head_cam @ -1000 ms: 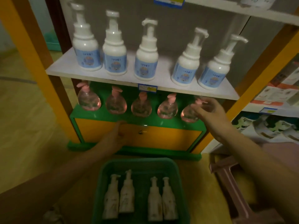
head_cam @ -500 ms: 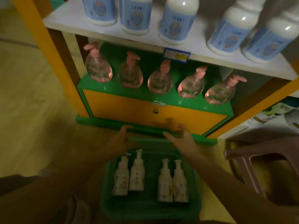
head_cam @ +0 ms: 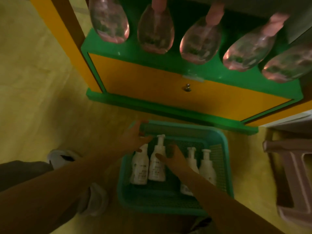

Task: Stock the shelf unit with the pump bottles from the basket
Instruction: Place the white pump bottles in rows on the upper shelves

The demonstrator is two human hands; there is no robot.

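Four white pump bottles lie in green basket on floor below shelf unit. Left hand spread, fingers at leftmost bottle's pump. Right hand loosely open, thumb touching second bottle; neither grip closed.

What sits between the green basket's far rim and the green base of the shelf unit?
Only bare yellow floor shows in the head view between the basket and the shelf unit's base.
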